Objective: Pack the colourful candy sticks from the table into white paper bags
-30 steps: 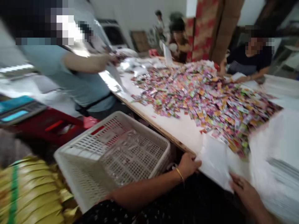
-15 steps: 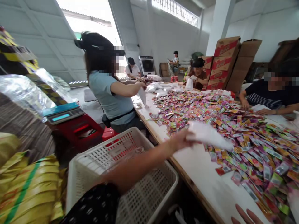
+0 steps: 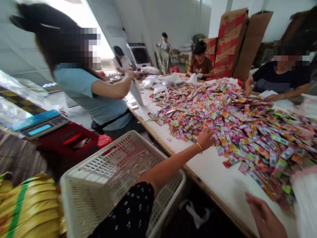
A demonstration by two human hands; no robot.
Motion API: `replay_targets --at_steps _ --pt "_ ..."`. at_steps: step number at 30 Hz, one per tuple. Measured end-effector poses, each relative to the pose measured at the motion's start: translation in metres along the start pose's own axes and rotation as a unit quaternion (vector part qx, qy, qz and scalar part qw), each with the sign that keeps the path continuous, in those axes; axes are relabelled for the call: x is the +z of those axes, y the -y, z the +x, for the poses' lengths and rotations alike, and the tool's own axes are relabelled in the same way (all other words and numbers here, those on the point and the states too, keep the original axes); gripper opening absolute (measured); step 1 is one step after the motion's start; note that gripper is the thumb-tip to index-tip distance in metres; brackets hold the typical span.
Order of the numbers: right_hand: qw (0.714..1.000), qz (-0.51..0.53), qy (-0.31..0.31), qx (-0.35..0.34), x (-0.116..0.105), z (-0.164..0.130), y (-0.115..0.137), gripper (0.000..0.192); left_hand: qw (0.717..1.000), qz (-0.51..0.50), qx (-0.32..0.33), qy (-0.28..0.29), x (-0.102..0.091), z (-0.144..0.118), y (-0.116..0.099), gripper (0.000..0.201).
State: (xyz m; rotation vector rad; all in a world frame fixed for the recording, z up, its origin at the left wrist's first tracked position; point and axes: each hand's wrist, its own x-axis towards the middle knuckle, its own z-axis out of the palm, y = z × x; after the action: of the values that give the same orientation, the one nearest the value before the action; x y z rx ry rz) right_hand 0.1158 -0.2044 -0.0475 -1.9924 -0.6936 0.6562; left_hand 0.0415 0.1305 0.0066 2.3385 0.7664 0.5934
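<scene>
My left hand, with a gold bangle at the wrist, reaches over the near left edge of a heap of small colourful sachets. Its fingers stretch toward the sachets with nothing plainly held; the tips are a little blurred. At the lower right, my right hand is partly cut off by the frame, fingers apart and holding nothing I can see. Right of it stands a blurred white bag. Both hands are above the white table.
A white plastic basket stands against the table edge. Left of it are a scale on a red stool and yellow sacks. Several co-workers sit round the table. White bags lie at its far end; cartons are stacked behind.
The white bag that was in my left hand is no longer there; that hand now reaches among the sachets. More of my right hand shows. The view has shifted.
</scene>
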Motion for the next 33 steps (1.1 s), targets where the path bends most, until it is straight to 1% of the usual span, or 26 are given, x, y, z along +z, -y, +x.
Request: replay_targets --at_steps 1,2,3,5,6,7,9,10,11,13,14,16,18,20,21,22,23,24,26,27,28,30,32,33 --pt "0.996 -0.053 -0.064 -0.038 -0.001 0.009 -0.001 0.044 0.998 0.046 0.034 0.019 0.017 -0.009 0.003 0.039" --pt "0.988 -0.100 -0.080 -0.085 -0.002 0.019 -0.001 0.045 0.994 0.090 0.056 0.037 0.032 -0.015 0.005 0.041" --pt "0.975 -0.141 -0.111 -0.132 -0.002 0.030 -0.001 0.044 0.989 0.126 0.060 0.055 0.043 -0.017 0.004 0.045" --pt "0.940 -0.215 -0.180 -0.197 -0.002 0.054 0.002 0.043 0.983 0.160 0.013 0.086 0.064 -0.013 -0.003 0.051" --pt "0.922 -0.246 -0.220 -0.203 -0.003 0.066 0.004 0.044 0.981 0.168 -0.017 0.092 0.073 -0.009 -0.009 0.056" --pt "0.908 -0.268 -0.259 -0.190 -0.003 0.078 0.008 0.046 0.980 0.172 -0.044 0.093 0.081 -0.005 -0.016 0.060" --pt "0.893 -0.293 -0.303 -0.154 -0.005 0.101 0.017 0.048 0.978 0.177 -0.070 0.086 0.097 0.001 -0.033 0.065" --pt "0.893 -0.303 -0.303 -0.135 -0.004 0.110 0.022 0.050 0.977 0.182 -0.066 0.085 0.104 0.002 -0.041 0.064" --pt "0.897 -0.315 -0.287 -0.121 -0.004 0.117 0.027 0.051 0.977 0.188 -0.055 0.088 0.109 0.000 -0.048 0.060" --pt "0.902 -0.351 -0.227 -0.103 0.000 0.123 0.032 0.050 0.974 0.203 -0.019 0.102 0.115 -0.011 -0.057 0.045" --pt "0.901 -0.374 -0.194 -0.100 0.003 0.120 0.033 0.048 0.971 0.210 0.004 0.111 0.115 -0.020 -0.059 0.038" --pt "0.891 -0.417 -0.141 -0.108 0.008 0.102 0.028 0.042 0.965 0.215 0.051 0.138 0.108 -0.046 -0.057 0.030" --pt "0.878 -0.449 -0.109 -0.128 0.011 0.070 0.020 0.038 0.961 0.198 0.093 0.169 0.096 -0.076 -0.051 0.026" --pt "0.867 -0.470 -0.093 -0.141 0.009 0.033 0.012 0.039 0.965 0.136 0.113 0.193 0.081 -0.102 -0.043 0.025" --pt "0.864 -0.476 -0.089 -0.140 0.007 0.017 0.010 0.039 0.970 0.089 0.109 0.199 0.074 -0.111 -0.039 0.027" --pt "0.863 -0.477 -0.090 -0.136 0.003 0.004 0.010 0.039 0.977 0.039 0.088 0.193 0.068 -0.117 -0.035 0.029" --pt "0.865 -0.474 -0.094 -0.134 0.000 -0.005 0.010 0.039 0.983 -0.003 0.049 0.177 0.063 -0.119 -0.033 0.031" --pt "0.869 -0.464 -0.104 -0.134 -0.004 -0.010 0.013 0.039 0.987 -0.031 -0.005 0.157 0.059 -0.119 -0.032 0.034" --pt "0.878 -0.437 -0.127 -0.147 -0.005 -0.008 0.020 0.042 0.983 -0.034 -0.120 0.132 0.056 -0.111 -0.033 0.039" --pt "0.881 -0.426 -0.133 -0.156 -0.003 -0.003 0.025 0.045 0.977 -0.013 -0.166 0.130 0.057 -0.105 -0.035 0.042" --pt "0.882 -0.420 -0.130 -0.167 0.001 0.005 0.030 0.050 0.971 0.015 -0.198 0.135 0.060 -0.098 -0.039 0.046" --pt "0.877 -0.431 -0.094 -0.190 0.014 0.023 0.037 0.056 0.962 0.070 -0.219 0.145 0.071 -0.084 -0.049 0.056" --pt "0.866 -0.456 -0.054 -0.198 0.025 0.043 0.041 0.055 0.963 0.105 -0.206 0.140 0.085 -0.069 -0.056 0.062" --pt "0.861 -0.467 -0.041 -0.195 0.028 0.052 0.041 0.052 0.965 0.104 -0.194 0.140 0.091 -0.061 -0.057 0.061"
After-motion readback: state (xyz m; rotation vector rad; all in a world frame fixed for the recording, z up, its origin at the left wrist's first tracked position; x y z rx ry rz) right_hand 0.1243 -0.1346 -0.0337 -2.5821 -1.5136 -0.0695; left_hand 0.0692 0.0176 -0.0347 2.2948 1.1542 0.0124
